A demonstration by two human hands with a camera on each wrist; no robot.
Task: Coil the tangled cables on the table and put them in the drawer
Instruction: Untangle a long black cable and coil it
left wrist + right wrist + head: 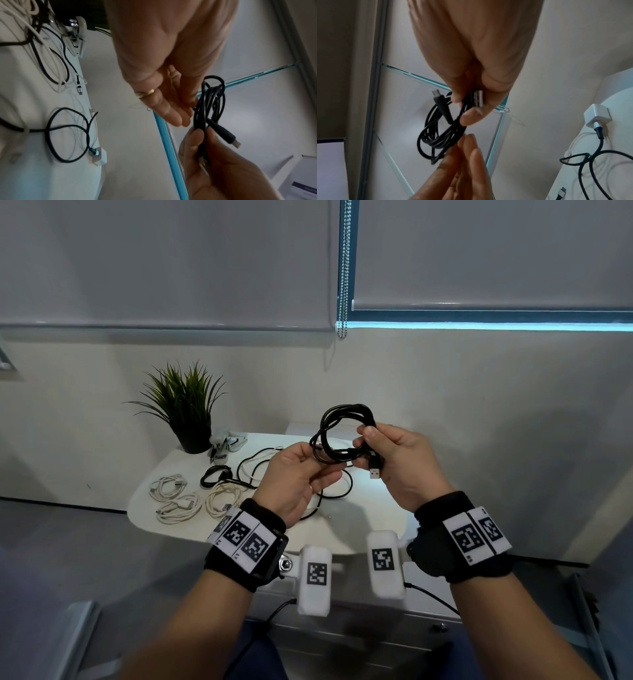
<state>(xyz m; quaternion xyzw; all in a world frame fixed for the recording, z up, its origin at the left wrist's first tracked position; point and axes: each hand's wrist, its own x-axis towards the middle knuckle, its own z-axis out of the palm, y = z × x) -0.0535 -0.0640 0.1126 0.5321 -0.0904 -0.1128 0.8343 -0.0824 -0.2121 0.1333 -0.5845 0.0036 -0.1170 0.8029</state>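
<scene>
A black cable wound into a coil (346, 433) is held up above the white table (359, 518). My right hand (370, 446) pinches the coil's strands together between thumb and fingers, and a USB plug (375, 472) pokes out below the grip. The right wrist view shows that hand (462, 108) on the coil (436, 135), with the plug (478, 98) by the fingers. My left hand (315, 463) meets the coil's lower left side. Its fingers (185, 116) lie fairly straight, tips touching the strands (212, 97). No drawer interior is visible.
Loose black cables (250, 470) sprawl on the table under my hands, one plugged into a white charger block (597, 116). Three coiled white cables (171, 494) lie at the left. A potted plant (188, 409) and a stapler (227, 441) stand at the back left. A white cabinet front (376, 631) sits below the near edge.
</scene>
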